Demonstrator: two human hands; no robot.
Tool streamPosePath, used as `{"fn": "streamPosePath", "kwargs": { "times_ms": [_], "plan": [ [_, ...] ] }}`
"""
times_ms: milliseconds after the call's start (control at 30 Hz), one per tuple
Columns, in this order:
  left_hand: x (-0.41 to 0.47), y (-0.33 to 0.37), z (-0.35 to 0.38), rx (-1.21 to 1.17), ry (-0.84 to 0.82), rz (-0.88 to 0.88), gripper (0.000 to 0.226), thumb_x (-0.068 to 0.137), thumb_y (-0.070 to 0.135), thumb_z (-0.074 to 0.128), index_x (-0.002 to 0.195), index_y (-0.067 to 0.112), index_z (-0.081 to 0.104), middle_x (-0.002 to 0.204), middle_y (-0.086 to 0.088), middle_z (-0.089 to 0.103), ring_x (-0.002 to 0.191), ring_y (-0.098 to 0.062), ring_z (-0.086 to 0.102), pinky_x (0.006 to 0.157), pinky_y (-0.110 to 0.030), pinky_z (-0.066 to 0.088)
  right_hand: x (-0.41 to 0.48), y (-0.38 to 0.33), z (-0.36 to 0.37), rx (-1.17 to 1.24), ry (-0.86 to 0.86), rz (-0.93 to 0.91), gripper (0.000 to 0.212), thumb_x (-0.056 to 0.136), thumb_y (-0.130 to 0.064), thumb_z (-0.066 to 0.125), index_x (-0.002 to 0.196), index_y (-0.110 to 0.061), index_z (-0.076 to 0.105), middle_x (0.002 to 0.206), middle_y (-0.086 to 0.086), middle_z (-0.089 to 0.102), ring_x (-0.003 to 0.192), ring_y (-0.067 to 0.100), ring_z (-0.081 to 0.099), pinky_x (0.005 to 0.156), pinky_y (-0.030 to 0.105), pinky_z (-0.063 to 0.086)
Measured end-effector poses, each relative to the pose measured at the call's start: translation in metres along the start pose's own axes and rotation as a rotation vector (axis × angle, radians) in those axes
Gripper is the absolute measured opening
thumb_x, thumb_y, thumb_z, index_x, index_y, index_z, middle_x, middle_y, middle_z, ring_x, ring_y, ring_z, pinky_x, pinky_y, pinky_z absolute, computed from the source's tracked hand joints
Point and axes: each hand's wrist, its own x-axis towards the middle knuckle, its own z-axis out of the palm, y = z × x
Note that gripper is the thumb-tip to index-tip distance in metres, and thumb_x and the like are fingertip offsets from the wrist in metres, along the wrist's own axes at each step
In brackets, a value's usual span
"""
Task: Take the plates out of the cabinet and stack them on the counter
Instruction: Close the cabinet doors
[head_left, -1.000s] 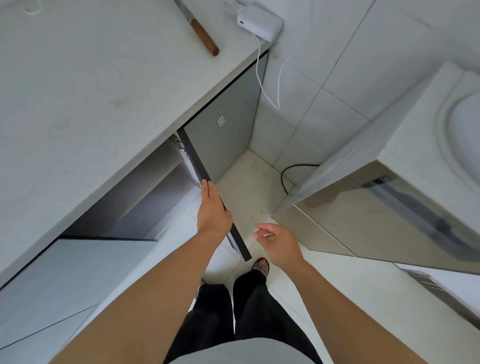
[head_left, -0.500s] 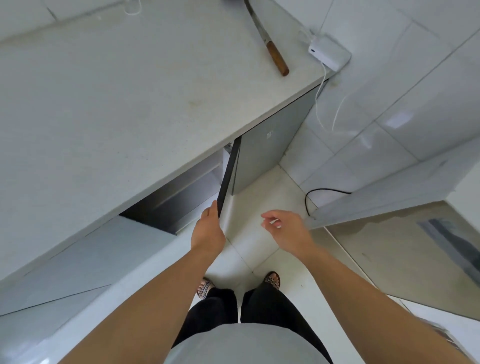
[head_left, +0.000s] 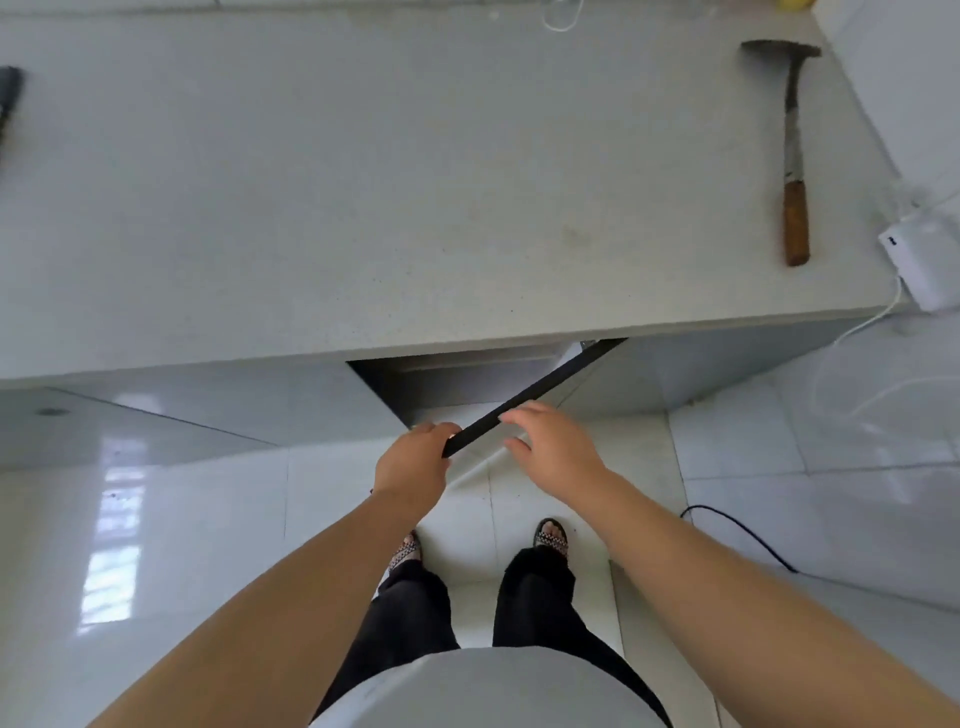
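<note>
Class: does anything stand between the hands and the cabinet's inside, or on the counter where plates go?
Yes. The door, gripped by the left hand, slants across the cabinet opening. The right hand hovers beside it. On the counter a knife lies far right.

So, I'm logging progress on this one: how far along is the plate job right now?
Done: the cabinet door stands partly open. In hand: the left hand grips the door's free edge, and the right hand is open beside it. Left: everything with the plates. None shows in the dark cabinet opening, and none is on the counter.
</note>
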Motion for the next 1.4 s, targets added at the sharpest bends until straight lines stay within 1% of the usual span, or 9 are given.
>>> {"fn": "streamPosePath", "kwargs": {
  "times_ms": [167, 333, 433, 533, 600, 700, 867, 1033, 1400],
  "plan": [
    [-0.012, 0.011, 0.007, -0.006, 0.096, -0.154, 0.05, 0.088, 0.0, 0.043, 0.126, 0.031, 0.05, 0.116, 0.004, 0.057, 0.101, -0.021, 0.057, 0.075, -0.032, 0.05, 0.019, 0.021, -0.008, -0.386, -0.052, -0.271, 0.035, 0.095, -0.019, 0.045, 0.129, -0.012, 0.047, 0.137, 0.002, 0.042, 0.128, 0.022, 0.033, 0.102, 0.033, 0.03],
    [-0.03, 0.023, 0.014, 0.033, 0.141, -0.269, 0.054, 0.088, 0.002, 0.043, 0.137, 0.025, 0.04, 0.132, 0.001, 0.049, 0.117, -0.022, 0.049, 0.083, -0.033, 0.047, 0.024, 0.035, -0.008, -0.503, -0.091, -0.357, 0.048, 0.089, -0.014, 0.056, 0.134, -0.01, 0.038, 0.141, 0.005, 0.037, 0.129, 0.024, 0.035, 0.105, 0.035, 0.031],
    [-0.042, 0.034, 0.022, 0.02, 0.139, -0.35, 0.055, 0.091, 0.009, 0.044, 0.143, 0.02, 0.03, 0.146, 0.002, 0.036, 0.133, -0.02, 0.035, 0.099, -0.035, 0.041, 0.022, 0.034, -0.007, -0.545, -0.1, -0.367, 0.059, 0.086, -0.015, 0.061, 0.138, -0.01, 0.033, 0.143, 0.006, 0.035, 0.13, 0.024, 0.034, 0.107, 0.035, 0.03],
    [-0.05, 0.036, 0.03, 0.005, 0.119, -0.404, 0.065, 0.091, 0.013, 0.047, 0.148, 0.019, 0.016, 0.157, 0.003, 0.014, 0.144, -0.019, 0.015, 0.111, -0.039, 0.034, 0.02, 0.031, -0.007, -0.547, -0.115, -0.376, 0.06, 0.093, -0.03, 0.052, 0.141, -0.007, 0.026, 0.145, 0.009, 0.028, 0.131, 0.026, 0.031, 0.108, 0.037, 0.03],
    [-0.055, 0.035, 0.036, 0.006, 0.093, -0.435, 0.071, 0.092, 0.014, 0.047, 0.15, 0.021, 0.006, 0.16, 0.004, -0.001, 0.147, -0.019, 0.005, 0.112, -0.039, 0.032, 0.017, 0.03, -0.008, -0.56, -0.136, -0.368, 0.064, 0.094, -0.035, 0.048, 0.144, -0.006, 0.019, 0.149, 0.011, 0.02, 0.135, 0.027, 0.026, 0.11, 0.039, 0.029],
    [-0.061, 0.032, 0.039, 0.008, 0.08, -0.462, 0.074, 0.091, 0.014, 0.045, 0.15, 0.022, 0.0, 0.159, 0.007, -0.01, 0.147, -0.017, 0.001, 0.11, -0.038, 0.035, 0.016, 0.031, -0.008, -0.576, -0.172, -0.349, 0.07, 0.094, -0.037, 0.047, 0.146, -0.005, 0.012, 0.153, 0.013, 0.011, 0.14, 0.028, 0.017, 0.113, 0.04, 0.025],
    [-0.057, 0.024, 0.035, 0.038, 0.051, -0.454, 0.072, 0.093, 0.021, 0.043, 0.15, 0.021, -0.001, 0.158, 0.009, -0.013, 0.147, -0.017, 0.0, 0.11, -0.037, 0.033, 0.022, 0.03, -0.008, -0.596, -0.164, -0.352, 0.076, 0.093, -0.039, 0.049, 0.146, -0.004, 0.008, 0.153, 0.013, 0.01, 0.138, 0.029, 0.019, 0.112, 0.04, 0.027],
    [-0.037, 0.011, 0.022, 0.118, -0.039, -0.416, 0.073, 0.096, 0.036, 0.04, 0.149, 0.018, -0.007, 0.157, 0.005, -0.02, 0.147, -0.02, -0.008, 0.117, -0.043, 0.014, 0.027, 0.024, -0.003, -0.525, -0.15, -0.306, 0.076, 0.094, -0.039, 0.047, 0.147, -0.003, 0.005, 0.155, 0.015, 0.005, 0.143, 0.031, 0.009, 0.115, 0.04, 0.02],
    [0.012, -0.039, -0.022, 0.219, -0.093, -0.193, 0.074, 0.097, 0.036, 0.036, 0.148, 0.018, -0.015, 0.154, 0.007, -0.028, 0.147, -0.021, -0.009, 0.118, -0.044, 0.012, 0.047, 0.0, 0.009, -0.375, -0.062, -0.125, 0.071, 0.097, -0.037, 0.04, 0.148, -0.005, 0.003, 0.158, 0.01, -0.001, 0.146, 0.025, 0.003, 0.118, 0.034, 0.012]
  ]
}}
